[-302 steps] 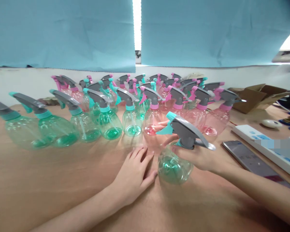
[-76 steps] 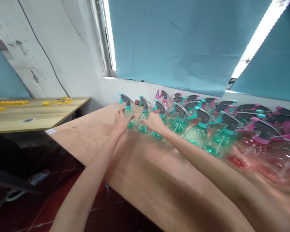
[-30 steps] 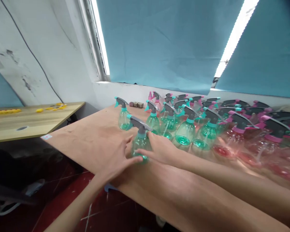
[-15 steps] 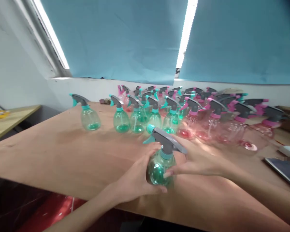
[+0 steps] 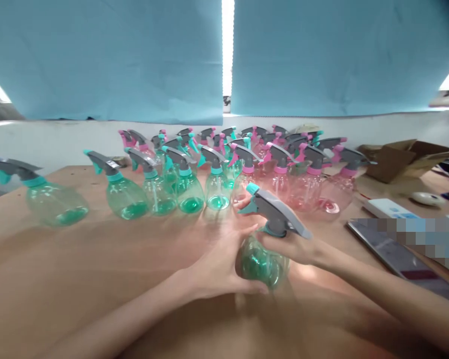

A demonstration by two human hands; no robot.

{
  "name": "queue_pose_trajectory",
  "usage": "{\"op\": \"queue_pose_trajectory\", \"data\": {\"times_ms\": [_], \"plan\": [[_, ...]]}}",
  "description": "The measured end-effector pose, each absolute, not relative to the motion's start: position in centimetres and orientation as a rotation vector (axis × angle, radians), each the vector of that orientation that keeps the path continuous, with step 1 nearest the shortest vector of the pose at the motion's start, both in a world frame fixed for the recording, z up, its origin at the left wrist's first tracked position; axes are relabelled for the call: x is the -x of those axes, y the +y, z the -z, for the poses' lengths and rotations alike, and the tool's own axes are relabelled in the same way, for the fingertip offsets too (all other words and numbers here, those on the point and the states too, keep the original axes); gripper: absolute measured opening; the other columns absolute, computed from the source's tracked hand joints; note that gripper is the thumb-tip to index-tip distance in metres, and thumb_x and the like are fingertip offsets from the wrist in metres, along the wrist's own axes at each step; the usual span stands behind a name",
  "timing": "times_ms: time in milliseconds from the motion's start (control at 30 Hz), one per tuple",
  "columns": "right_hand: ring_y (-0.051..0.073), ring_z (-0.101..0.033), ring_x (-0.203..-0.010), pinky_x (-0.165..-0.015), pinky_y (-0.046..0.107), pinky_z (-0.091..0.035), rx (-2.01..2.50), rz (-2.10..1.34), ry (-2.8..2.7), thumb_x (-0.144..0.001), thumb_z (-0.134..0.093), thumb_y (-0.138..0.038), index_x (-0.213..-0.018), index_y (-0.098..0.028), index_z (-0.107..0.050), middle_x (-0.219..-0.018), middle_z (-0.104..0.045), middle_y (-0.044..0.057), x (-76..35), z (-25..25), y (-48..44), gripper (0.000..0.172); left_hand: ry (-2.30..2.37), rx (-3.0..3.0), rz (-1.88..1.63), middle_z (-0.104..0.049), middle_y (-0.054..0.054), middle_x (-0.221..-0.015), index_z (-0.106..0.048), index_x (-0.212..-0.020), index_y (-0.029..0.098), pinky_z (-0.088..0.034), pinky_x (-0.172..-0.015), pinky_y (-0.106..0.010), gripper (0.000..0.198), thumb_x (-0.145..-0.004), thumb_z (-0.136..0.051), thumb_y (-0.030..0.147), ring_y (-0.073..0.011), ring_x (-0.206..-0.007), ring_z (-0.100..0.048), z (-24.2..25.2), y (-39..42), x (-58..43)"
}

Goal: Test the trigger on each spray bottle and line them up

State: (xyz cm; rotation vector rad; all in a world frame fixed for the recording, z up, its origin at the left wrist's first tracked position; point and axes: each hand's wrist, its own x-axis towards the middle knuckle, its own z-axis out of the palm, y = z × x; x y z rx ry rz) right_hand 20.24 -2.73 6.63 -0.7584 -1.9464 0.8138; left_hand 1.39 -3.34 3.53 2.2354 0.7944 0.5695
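A green spray bottle (image 5: 264,262) with a grey and teal trigger head stands near the middle, its nozzle pointing to the upper left. My left hand (image 5: 224,264) wraps round the body of this bottle from the left, thumb low in front. At its neck, just under the grey head, my right hand (image 5: 292,245) grips from the right; some of its fingers are hidden behind the head. Beyond the hands is a row of green bottles (image 5: 189,192) and pink bottles (image 5: 280,184), with several more behind them.
One green bottle (image 5: 56,204) stands apart at the left of the wooden table (image 5: 97,269). To the right lie a dark flat device (image 5: 392,254), a white box (image 5: 389,208) and a white mouse-like object (image 5: 427,199). An open cardboard box (image 5: 400,157) sits farther back.
The view has turned to the right, so the row of bottles appears farther left. My right hand has moved from the front of the held bottle up to its neck.
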Motion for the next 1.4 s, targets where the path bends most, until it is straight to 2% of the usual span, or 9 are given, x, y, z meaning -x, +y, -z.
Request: {"op": "queue_pose_trajectory", "data": {"times_ms": [167, 300, 533, 667, 800, 1033, 1133, 1267, 1400], "plan": [[0.011, -0.05, -0.056, -0.058, 0.029, -0.047, 0.766, -0.793, -1.938, -0.067, -0.049, -0.01, -0.124, -0.028, -0.051, -0.093, -0.063, 0.001, -20.9, -6.2, -1.7, 0.06, 0.872, -2.398, -0.52, -0.044, -0.014, -0.143, -0.031, -0.145, 0.024, -0.038, -0.103, -0.053, 0.099, -0.065, -0.083, 0.052, -0.0377, -0.128, -0.043, -2.1, -2.3, -0.5], [0.01, -0.044, -0.051, -0.052, 0.027, -0.044, 0.804, -0.754, -1.954, -0.066, -0.048, -0.011, -0.12, -0.028, -0.053, -0.082, -0.06, -0.002, -20.5, -6.2, -0.9, 0.057, 0.943, -2.536, -0.44, -0.042, -0.016, -0.144, -0.035, -0.144, 0.019, -0.034, -0.107, -0.053, 0.091, -0.071, -0.076, 0.054, -0.038, -0.132, -0.039, -1.1, -1.5, 0.9], [0.011, -0.037, -0.044, -0.043, 0.026, -0.038, 0.831, -0.748, -1.986, -0.066, -0.048, -0.01, -0.09, -0.028, -0.062, -0.051, -0.039, -0.007, -20.1, -6.7, -0.1, 0.033, 0.985, -2.575, -0.398, -0.04, -0.017, -0.146, -0.043, -0.14, 0.018, -0.033, -0.108, -0.054, 0.079, -0.076, -0.069, 0.057, -0.0377, -0.135, -0.035, -0.8, -1.3, 1.4], [0.011, -0.035, -0.043, -0.042, 0.026, -0.036, 0.814, -0.744, -1.967, -0.069, -0.051, -0.012, -0.072, -0.026, -0.057, -0.046, -0.029, -0.008, -20.0, -7.0, -0.2, 0.016, 1.005, -2.572, -0.353, -0.04, -0.018, -0.147, -0.045, -0.139, 0.017, -0.031, -0.11, -0.054, 0.076, -0.077, -0.069, 0.056, -0.0371, -0.136, -0.034, -0.7, -1.4, 1.5], [0.011, -0.036, -0.044, -0.042, 0.025, -0.035, 0.813, -0.769, -1.943, -0.07, -0.051, -0.013, -0.067, -0.025, -0.053, -0.046, -0.029, -0.007, -19.8, -7.5, -0.3, 0.012, 0.998, -2.571, -0.375, -0.041, -0.016, -0.147, -0.046, -0.138, 0.02, -0.031, -0.109, -0.055, 0.071, -0.08, -0.066, 0.054, -0.037, -0.135, -0.036, -0.6, -1.3, 1.5], [0.012, -0.038, -0.046, -0.044, 0.026, -0.037, 0.826, -0.737, -1.944, -0.071, -0.052, -0.014, -0.077, -0.026, -0.059, -0.051, -0.039, -0.005, -20.1, -7.1, -0.3, 0.015, 0.986, -2.551, -0.405, -0.042, -0.013, -0.146, -0.046, -0.138, 0.025, -0.031, -0.109, -0.055, 0.067, -0.08, -0.067, 0.051, -0.0356, -0.135, -0.036, -0.6, -1.3, 1.5], [0.013, -0.045, -0.05, -0.048, 0.028, -0.042, 0.846, -0.698, -1.94, -0.072, -0.052, -0.014, -0.094, -0.027, -0.063, -0.059, -0.048, -0.004, -20.4, -6.3, -0.1, 0.028, 0.989, -2.549, -0.404, -0.042, -0.014, -0.146, -0.048, -0.137, 0.022, -0.031, -0.11, -0.054, 0.066, -0.081, -0.066, 0.051, -0.0353, -0.135, -0.037, -0.6, -1.3, 1.5], [0.017, -0.057, -0.065, -0.061, 0.032, -0.051, 0.885, -0.683, -1.916, -0.074, -0.054, -0.016, -0.119, -0.027, -0.058, -0.082, -0.063, 0.0, -20.3, -5.7, 0.1, 0.047, 1.001, -2.567, -0.374, -0.041, -0.016, -0.147, -0.047, -0.137, 0.018, -0.03, -0.11, -0.053, 0.067, -0.082, -0.065, 0.051, -0.035, -0.136, -0.035, -0.7, -1.3, 1.4], [0.019, -0.063, -0.074, -0.066, 0.033, -0.053, 0.865, -0.688, -1.903, -0.07, -0.052, -0.012, -0.128, -0.027, -0.053, -0.099, -0.067, 0.004, -20.0, -5.9, 0.1, 0.059, 0.987, -2.568, -0.391, -0.042, -0.016, -0.146, -0.048, -0.136, 0.019, -0.03, -0.11, -0.054, 0.066, -0.081, -0.066, 0.05, -0.0357, -0.135, -0.036, -0.7, -1.4, 1.4]]}}
